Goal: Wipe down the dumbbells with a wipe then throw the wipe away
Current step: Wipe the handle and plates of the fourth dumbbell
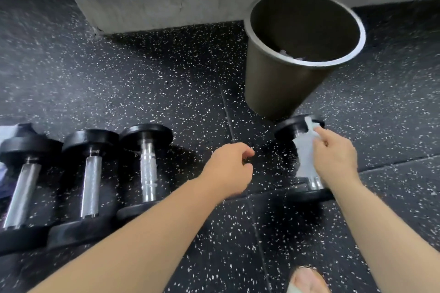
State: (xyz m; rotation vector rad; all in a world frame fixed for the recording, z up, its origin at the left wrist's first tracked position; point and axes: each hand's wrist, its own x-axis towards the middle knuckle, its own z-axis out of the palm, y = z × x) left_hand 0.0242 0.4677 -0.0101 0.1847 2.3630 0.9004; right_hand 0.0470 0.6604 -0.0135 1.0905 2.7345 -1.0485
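Finding: your right hand (333, 159) pinches the wipe (304, 150) between thumb and fingertips. The sheet hangs down over the bar of the lone dumbbell (289, 127), which lies on the floor (142, 78) just in front of the bin (281, 83). Your left hand (228, 169) hovers over bare floor between that dumbbell and the row of three dumbbells (90, 183). Its fingers are loosely curled and hold nothing.

Handling, wipe: judged thin, limp and damp. It will drape and cling rather than keep a shape, and may bunch or tear on the ridged part of a bar. Fold or wad it into your palm so that more of it meets the metal. A fingertip pinch gives little pressure.

Handling, dumbbells: judged heavy and rigid, with round black ends that may let them roll when pushed sideways. The steel bars look textured in the middle and smooth near the ends. Take hold at the middle of the bar if you must lift or turn one. Otherwise, steady an end with your free left hand and wipe along the bar.

Disposal: the bin stands open-topped, near your right hand. The wipe is light, so release it low over the rim.
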